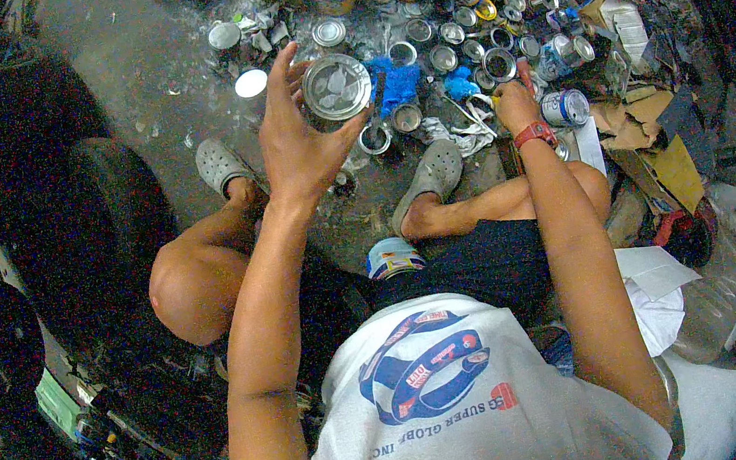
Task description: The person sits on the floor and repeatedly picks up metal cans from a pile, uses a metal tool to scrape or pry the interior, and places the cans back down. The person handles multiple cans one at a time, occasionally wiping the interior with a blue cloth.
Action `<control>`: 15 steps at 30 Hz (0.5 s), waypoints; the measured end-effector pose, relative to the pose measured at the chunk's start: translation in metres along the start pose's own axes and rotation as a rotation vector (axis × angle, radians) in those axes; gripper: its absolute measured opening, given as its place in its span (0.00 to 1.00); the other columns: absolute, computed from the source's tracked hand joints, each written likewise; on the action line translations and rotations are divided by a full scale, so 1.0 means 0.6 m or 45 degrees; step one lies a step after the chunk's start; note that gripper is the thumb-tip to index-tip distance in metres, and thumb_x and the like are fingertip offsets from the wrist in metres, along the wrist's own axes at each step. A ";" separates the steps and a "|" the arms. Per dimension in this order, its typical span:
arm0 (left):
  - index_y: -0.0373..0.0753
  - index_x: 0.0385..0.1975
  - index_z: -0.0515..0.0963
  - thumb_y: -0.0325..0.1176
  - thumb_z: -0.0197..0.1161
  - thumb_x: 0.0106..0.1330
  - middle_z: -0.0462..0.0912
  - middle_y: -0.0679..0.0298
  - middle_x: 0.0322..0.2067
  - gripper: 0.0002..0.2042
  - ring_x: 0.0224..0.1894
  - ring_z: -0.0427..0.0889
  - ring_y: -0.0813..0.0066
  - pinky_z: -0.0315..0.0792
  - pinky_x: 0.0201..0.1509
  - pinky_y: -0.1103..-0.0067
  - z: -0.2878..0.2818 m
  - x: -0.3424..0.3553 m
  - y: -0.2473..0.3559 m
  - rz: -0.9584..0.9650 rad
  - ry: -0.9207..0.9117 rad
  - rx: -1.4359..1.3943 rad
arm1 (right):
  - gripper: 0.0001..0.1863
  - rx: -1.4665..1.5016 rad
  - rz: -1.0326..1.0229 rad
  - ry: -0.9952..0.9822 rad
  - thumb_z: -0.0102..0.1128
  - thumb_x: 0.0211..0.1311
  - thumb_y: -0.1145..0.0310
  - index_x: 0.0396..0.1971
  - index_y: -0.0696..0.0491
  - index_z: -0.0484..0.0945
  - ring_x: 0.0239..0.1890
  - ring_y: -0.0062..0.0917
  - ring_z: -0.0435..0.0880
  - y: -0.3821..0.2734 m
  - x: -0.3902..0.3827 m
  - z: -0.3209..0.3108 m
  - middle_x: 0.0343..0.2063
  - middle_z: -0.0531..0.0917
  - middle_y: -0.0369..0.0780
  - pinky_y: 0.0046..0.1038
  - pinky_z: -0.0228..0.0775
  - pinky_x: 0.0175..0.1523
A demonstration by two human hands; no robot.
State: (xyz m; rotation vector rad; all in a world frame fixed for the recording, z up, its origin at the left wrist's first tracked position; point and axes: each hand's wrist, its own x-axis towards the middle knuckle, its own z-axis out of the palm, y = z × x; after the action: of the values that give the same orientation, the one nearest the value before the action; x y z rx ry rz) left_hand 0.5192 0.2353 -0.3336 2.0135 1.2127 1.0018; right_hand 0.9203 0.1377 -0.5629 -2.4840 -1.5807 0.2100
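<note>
My left hand (294, 141) is raised in front of me, its thumb and fingers around the side of a round metal can (336, 87) with a shiny lid. Part of the fingers is hidden behind the can. My right hand (516, 107), with a red watch (534, 135) on the wrist, is closed among the cans to the right. A red piece (524, 72) shows just beyond its fingers and a bit of yellow beside them; what the fist holds is too small to make out. A white-and-blue can (565, 108) lies on its side by that wrist.
Many open and lidded cans crowd the floor ahead and to the right. Blue cloth (398, 84) and crumpled white paper (460, 133) lie between my feet and the cans. Torn cardboard (640, 126) is at the right, a dark tyre (114, 195) at the left. Another can (394, 257) stands between my legs.
</note>
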 end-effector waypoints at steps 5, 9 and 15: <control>0.41 0.79 0.63 0.37 0.91 0.51 0.82 0.49 0.63 0.54 0.63 0.87 0.54 0.83 0.68 0.63 0.000 0.003 -0.006 0.035 0.055 -0.009 | 0.17 -0.094 0.248 -0.114 0.71 0.69 0.63 0.55 0.52 0.89 0.50 0.49 0.92 -0.023 0.007 -0.020 0.48 0.91 0.52 0.50 0.82 0.61; 0.40 0.74 0.70 0.38 0.92 0.50 0.83 0.50 0.61 0.50 0.62 0.87 0.56 0.81 0.69 0.64 -0.011 0.006 0.000 0.072 0.141 0.108 | 0.20 0.166 0.073 0.080 0.71 0.70 0.61 0.57 0.54 0.87 0.50 0.50 0.91 -0.074 0.015 -0.032 0.47 0.91 0.53 0.50 0.82 0.60; 0.38 0.65 0.76 0.40 0.95 0.46 0.85 0.55 0.58 0.45 0.62 0.86 0.62 0.80 0.69 0.68 0.001 0.010 -0.024 -0.012 0.098 -0.162 | 0.36 0.967 -0.060 -0.335 0.82 0.63 0.54 0.65 0.58 0.82 0.54 0.40 0.92 -0.175 0.041 0.083 0.56 0.90 0.50 0.41 0.83 0.60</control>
State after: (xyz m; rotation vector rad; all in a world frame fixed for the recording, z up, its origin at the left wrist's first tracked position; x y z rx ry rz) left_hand 0.5145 0.2464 -0.3432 1.8849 1.1663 1.1326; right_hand 0.8274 0.2079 -0.5871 -1.8683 -1.2961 0.9611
